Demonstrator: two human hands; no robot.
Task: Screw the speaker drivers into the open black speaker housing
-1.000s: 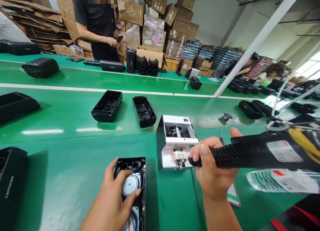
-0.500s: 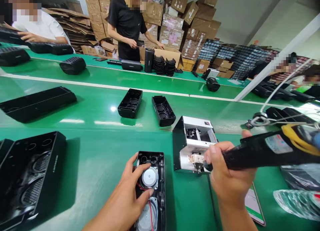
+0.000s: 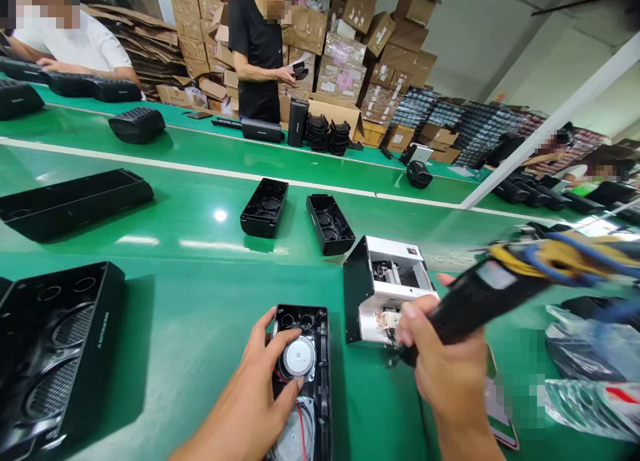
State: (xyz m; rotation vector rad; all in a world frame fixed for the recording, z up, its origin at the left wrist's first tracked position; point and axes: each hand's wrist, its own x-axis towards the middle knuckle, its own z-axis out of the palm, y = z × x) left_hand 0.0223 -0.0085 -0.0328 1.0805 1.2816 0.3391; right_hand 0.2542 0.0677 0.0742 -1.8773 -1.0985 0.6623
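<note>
A black speaker housing (image 3: pixel 324 361) lies lengthwise in front of me. My left hand (image 3: pixel 263 381) spans a round silver speaker driver (image 3: pixel 299 356) inside it, index finger at its upper edge and thumb at its lower edge. Nearer me, a second driver (image 3: pixel 290 438) with a red wire sits in the same housing, partly behind the hand. My right hand (image 3: pixel 447 361) is wrapped around a black electric screwdriver (image 3: pixel 467 304) with yellow and blue cord at its rear. Its blurred tip points down-left, in front of the white-and-black screw feeder (image 3: pixel 357 294); contact cannot be made out.
Two open housings (image 3: pixel 265 208) (image 3: pixel 330 224) lie beyond the feeder. At left stand a large housing with mesh grilles (image 3: pixel 113 328) and a long black case (image 3: pixel 75 204). A phone (image 3: pixel 500 408) and plastic-wrapped parts (image 3: pixel 585 404) are at right. Co-workers (image 3: pixel 257 54) stand across the green bench.
My right hand has drawn slightly left and down, and the screwdriver now tilts more steeply. My left hand stays put. The co-worker in black has brought both hands together around a dark part.
</note>
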